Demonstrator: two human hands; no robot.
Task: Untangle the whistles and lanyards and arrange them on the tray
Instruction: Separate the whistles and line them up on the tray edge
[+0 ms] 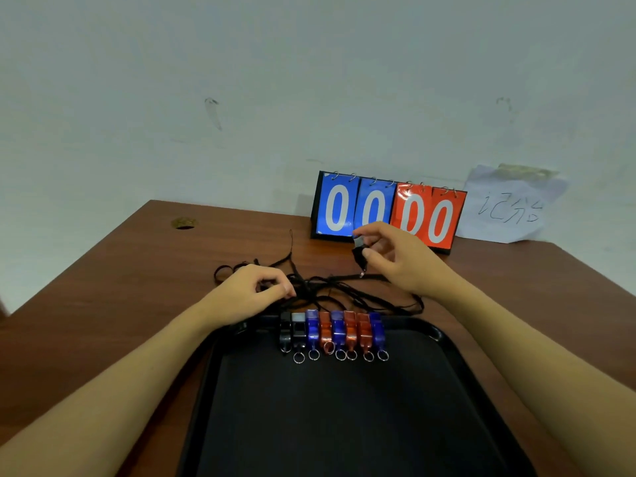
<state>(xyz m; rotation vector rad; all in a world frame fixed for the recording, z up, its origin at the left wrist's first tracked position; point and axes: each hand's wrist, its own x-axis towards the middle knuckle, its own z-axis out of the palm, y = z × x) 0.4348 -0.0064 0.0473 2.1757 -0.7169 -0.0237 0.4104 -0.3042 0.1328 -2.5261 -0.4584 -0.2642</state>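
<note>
Head view: right hand pinches a black whistle at 12 o'clock off the tray; left hand pinches tangled lanyards on the bench. Risk: a hard tug w/ cords knotted could tighten them.

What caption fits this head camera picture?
Right hand lifts a black whistle from tangled lanyards; eight whistles line the tray.
</note>
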